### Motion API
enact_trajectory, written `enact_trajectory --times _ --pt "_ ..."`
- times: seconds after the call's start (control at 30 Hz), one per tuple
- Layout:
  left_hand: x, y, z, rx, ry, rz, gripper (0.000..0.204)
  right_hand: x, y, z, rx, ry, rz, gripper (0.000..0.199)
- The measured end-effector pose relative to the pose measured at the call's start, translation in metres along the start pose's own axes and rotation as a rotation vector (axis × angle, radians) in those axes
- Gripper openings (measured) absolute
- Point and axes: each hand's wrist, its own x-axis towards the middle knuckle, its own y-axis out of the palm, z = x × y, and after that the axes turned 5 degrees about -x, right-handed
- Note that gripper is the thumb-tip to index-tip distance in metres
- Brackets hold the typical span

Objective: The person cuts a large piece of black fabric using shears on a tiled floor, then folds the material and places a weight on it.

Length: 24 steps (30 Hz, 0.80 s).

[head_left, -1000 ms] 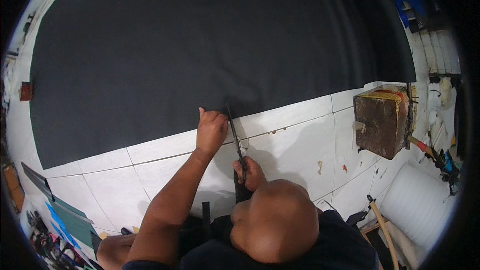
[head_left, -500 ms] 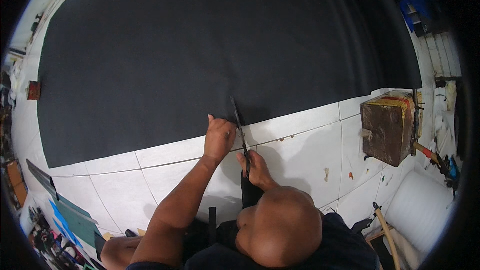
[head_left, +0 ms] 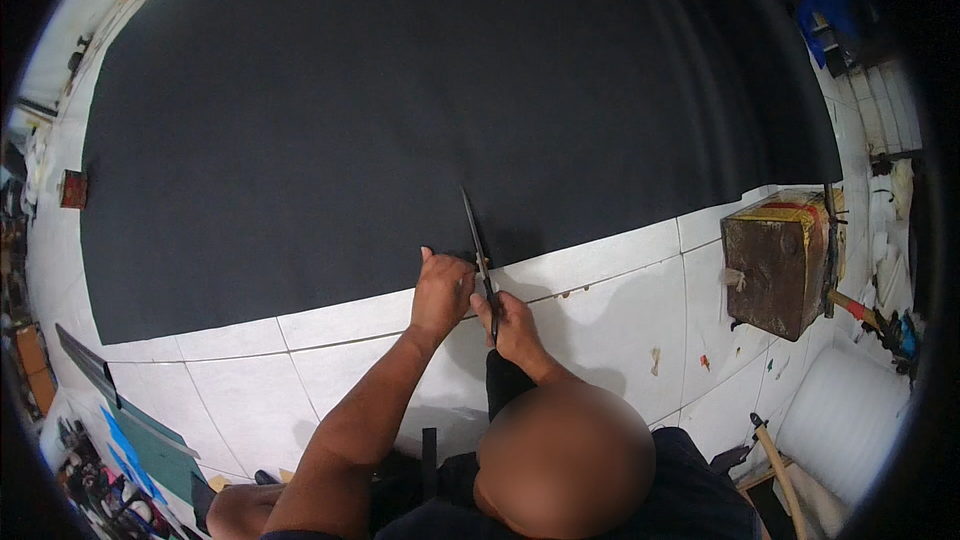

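Over the last second the right hand (head_left: 517, 328), fingers curled closed around the handles of the scissors (head_left: 474, 220), has moved nearer the black sheet (head_left: 400, 90), and the blades now reach further past its near edge; judged a cut working inward, though no slit can be made out. Left hand (head_left: 441, 297) at that edge, just beside the blades, fingers partly curled; cannot tell whether they pinch it. Sheet lies spread over the tiles (head_left: 240, 370).

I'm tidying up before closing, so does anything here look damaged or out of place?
Tan and reddish specks right of the right hand look odd against the white tiles. The brown block beyond them looks scuffed. Nearby, a small jog breaks the smooth edge of the black sheet.
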Motion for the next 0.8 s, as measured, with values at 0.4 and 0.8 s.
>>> enact_trajectory --times 0.4,0.8 --pt "-0.020 -0.005 -0.010 0.502 0.151 0.282 0.044 0.027 -0.009 0.026 0.088 -0.049 -0.035 0.054" --pt "-0.031 -0.004 -0.021 0.502 -0.003 0.505 0.060 0.050 0.001 0.015 0.031 -0.110 -0.139 0.049"
